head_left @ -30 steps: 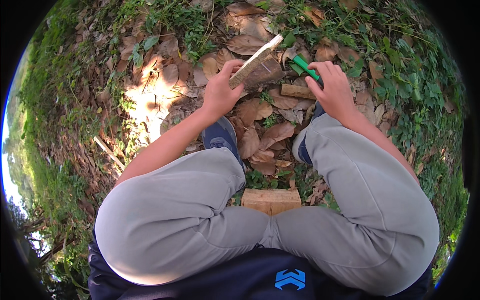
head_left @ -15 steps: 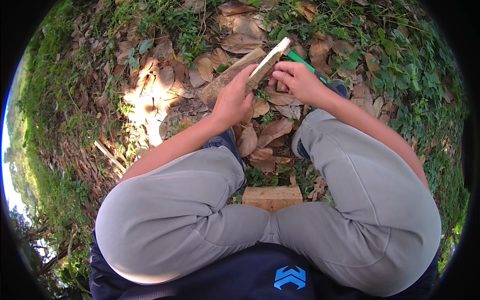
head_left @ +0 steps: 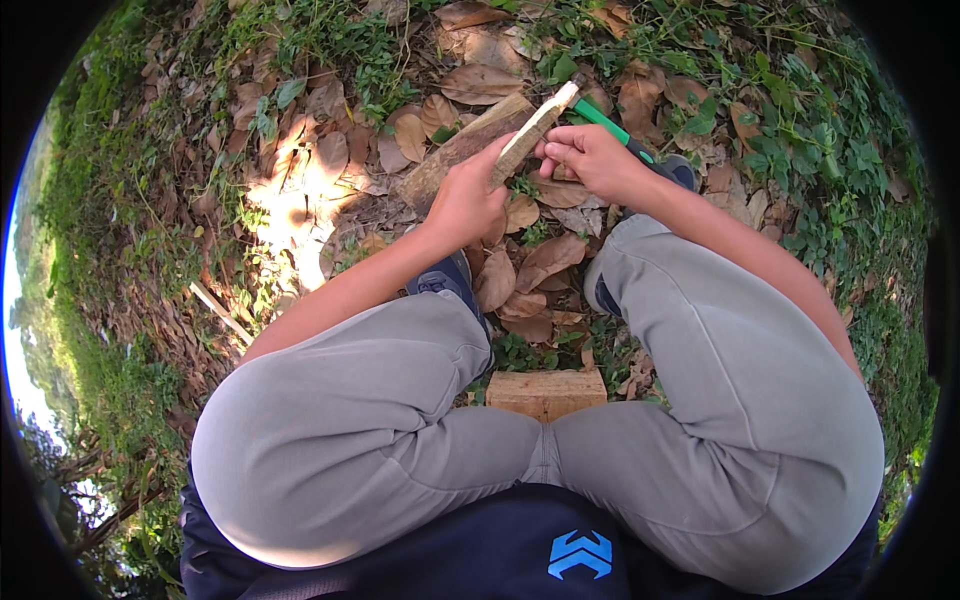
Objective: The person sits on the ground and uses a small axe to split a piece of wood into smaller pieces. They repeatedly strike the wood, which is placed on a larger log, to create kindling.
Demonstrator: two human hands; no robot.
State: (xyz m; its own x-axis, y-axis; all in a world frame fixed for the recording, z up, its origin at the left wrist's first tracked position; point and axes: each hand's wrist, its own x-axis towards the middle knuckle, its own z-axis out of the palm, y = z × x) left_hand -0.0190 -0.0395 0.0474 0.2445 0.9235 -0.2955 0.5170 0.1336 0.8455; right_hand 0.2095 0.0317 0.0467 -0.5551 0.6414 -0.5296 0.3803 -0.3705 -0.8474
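Note:
My left hand [head_left: 468, 200] is closed around the lower part of a pale wooden stick [head_left: 535, 128]. The stick tilts up and away to the right, and its far tip is whittled lighter. My right hand [head_left: 595, 160] is beside the stick's right side with its fingers curled together at the wood. What those fingers pinch, if anything, is hidden. Beyond the right wrist shows a green and black tool [head_left: 603, 120], its kind unclear and partly covered by the hand.
A thick split piece of wood [head_left: 440, 165] lies on dry leaves behind my left hand. A wooden block [head_left: 547, 394] sits between my thighs. A thin pale stick [head_left: 220, 312] lies at the left. Brown leaves [head_left: 545, 262] and green plants [head_left: 830, 180] surround my shoes.
The stick's far tip has dipped slightly toward me and the right hand has shifted a little to the left. The left hand keeps its grip.

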